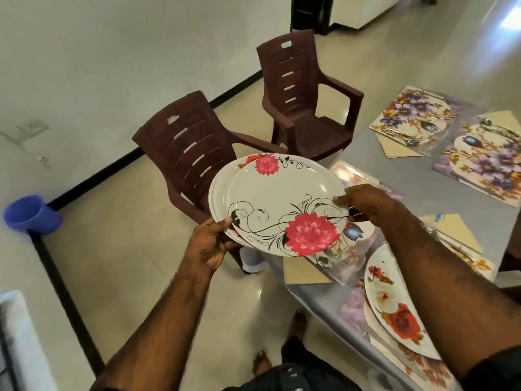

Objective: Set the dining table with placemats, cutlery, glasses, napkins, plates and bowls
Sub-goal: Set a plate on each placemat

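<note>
Plates are being dealt out. The left hand (210,244) grips the near rim of a small stack of plates (277,203) held in the air beside the table (406,176), thumb curled over the edge, while the right hand (363,206) pinches the far rim of the top plate, apparently peeling it off the pile. One set plate (394,309), with a red rose, already lies on the nearest mat (355,306); the next mat (349,249), just under the stack, is bare of a plate and looks like the target. The next move calls for lifting the top plate clear without dragging the ones below, then laying it flat in the middle of that mat, clear of the cutlery at its edge. Counts: two or three plates in the stack (the rims overlap, so I cannot be sure), one plate down, five floral mats in view, tan napkins beside several of them, two brown chairs (248,131), one blue bucket (32,214).
</note>
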{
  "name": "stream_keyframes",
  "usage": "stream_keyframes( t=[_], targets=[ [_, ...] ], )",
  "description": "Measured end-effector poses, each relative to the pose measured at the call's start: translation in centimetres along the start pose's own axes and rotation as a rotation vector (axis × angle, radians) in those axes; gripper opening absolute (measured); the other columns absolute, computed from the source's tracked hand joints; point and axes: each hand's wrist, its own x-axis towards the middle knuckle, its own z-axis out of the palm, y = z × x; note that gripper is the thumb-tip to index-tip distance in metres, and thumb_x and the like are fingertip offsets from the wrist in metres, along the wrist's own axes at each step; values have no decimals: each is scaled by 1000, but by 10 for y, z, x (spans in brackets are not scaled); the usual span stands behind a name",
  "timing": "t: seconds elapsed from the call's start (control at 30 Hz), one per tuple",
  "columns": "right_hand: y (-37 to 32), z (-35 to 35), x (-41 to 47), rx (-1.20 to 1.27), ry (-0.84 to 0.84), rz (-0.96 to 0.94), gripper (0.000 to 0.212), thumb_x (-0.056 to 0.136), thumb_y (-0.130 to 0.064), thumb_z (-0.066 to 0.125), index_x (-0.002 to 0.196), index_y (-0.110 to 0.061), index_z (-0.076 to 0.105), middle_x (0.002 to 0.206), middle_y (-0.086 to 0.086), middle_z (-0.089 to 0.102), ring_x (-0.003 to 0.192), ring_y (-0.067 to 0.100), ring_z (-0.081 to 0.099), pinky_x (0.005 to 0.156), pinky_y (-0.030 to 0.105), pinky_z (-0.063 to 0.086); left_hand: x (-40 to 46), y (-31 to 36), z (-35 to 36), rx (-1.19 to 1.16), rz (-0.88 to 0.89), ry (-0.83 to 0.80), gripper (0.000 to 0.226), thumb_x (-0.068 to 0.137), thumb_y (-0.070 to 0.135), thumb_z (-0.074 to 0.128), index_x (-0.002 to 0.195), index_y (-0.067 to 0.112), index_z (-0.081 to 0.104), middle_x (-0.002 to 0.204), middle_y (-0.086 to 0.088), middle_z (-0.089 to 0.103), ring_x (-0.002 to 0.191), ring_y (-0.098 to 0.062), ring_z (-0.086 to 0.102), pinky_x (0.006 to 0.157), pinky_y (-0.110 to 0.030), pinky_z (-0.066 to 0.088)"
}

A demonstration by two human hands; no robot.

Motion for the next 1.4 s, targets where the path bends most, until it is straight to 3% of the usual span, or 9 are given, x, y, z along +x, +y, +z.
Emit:
stream_keyframes(
  t=[0.2, 0.33, 0.47, 0.57, 0.73, 0.93, 1.07, 1.27, 1.4],
  targets=[
    [-52, -24, 46, -188, 20, -30, 18, 93, -11, 77, 100, 1, 65, 97, 19, 73, 84, 31, 72, 71, 40, 63, 62, 23, 29, -35, -23, 103, 34, 90, -4, 67, 125, -5, 68, 107, -19, 77, 85, -29, 78, 70, -49, 66],
    [-75, -72, 78, -249, 186, -107, 16, 92, -12, 72, 106, -5, 69, 95, 12, 69, 79, 25, 69, 74, 40, 65, 96, 33, 46, -32, -46, 188, 22, 88, -5, 70, 109, -1, 71, 107, -20, 77, 81, -28, 79, 55, -40, 64],
    [-58, -120, 99, -156, 356, -36, 13, 86, -11, 72, 97, -7, 66, 88, 11, 67, 76, 26, 68, 67, 37, 64, 121, 38, 62, -21, -40, 219, 28, 85, -7, 70, 112, -1, 70, 109, -20, 76, 75, -26, 79, 51, -37, 62],
    [-23, -145, 134, -159, 488, 26, 29, 69, -26, 75, 88, -5, 68, 84, 12, 74, 72, 28, 74, 72, 47, 66, 141, 42, 74, 43, -50, 248, 35, 83, -10, 72, 117, -4, 69, 109, -21, 76, 73, -27, 79, 48, -38, 61],
    [1, -125, 114, -178, 665, 108, 29, 76, -20, 70, 99, -3, 65, 86, 16, 73, 67, 34, 74, 64, 41, 64, 174, 49, 77, 97, -97, 272, 25, 87, -9, 70, 111, -2, 70, 108, -22, 77, 80, -32, 78, 54, -45, 64],
    [44, -91, 117, -203, 683, 248, 43, 80, -21, 70, 117, 1, 65, 119, 27, 70, 108, 46, 68, 86, 43, 57, 201, 65, 80, 112, -146, 221, 20, 87, -8, 71, 106, 0, 69, 110, -21, 77, 85, -34, 79, 63, -53, 66],
    [81, -65, 114, -222, 610, 343, 51, 82, -17, 72, 128, 0, 55, 126, 26, 66, 115, 46, 64, 85, 41, 55, 213, 73, 87, 123, -152, 208, 25, 87, -9, 71, 111, -1, 69, 110, -22, 76, 84, -33, 79, 56, -48, 65],
    [126, -44, 113, -345, 494, 456, 36, 81, -15, 76, 112, 0, 67, 117, 22, 72, 106, 39, 71, 82, 40, 60, 209, 79, 97, 118, -151, 182, 17, 89, -9, 68, 102, 1, 68, 95, -17, 79, 76, -28, 80, 55, -45, 65],
    [128, -48, 127, -443, 555, 344, 50, 83, -26, 73, 126, -6, 56, 127, 23, 64, 117, 43, 63, 94, 48, 58, 203, 78, 100, 128, -132, 180, 16, 90, -9, 65, 104, 0, 67, 83, -13, 80, 73, -26, 79, 59, -46, 66]
  ],
)
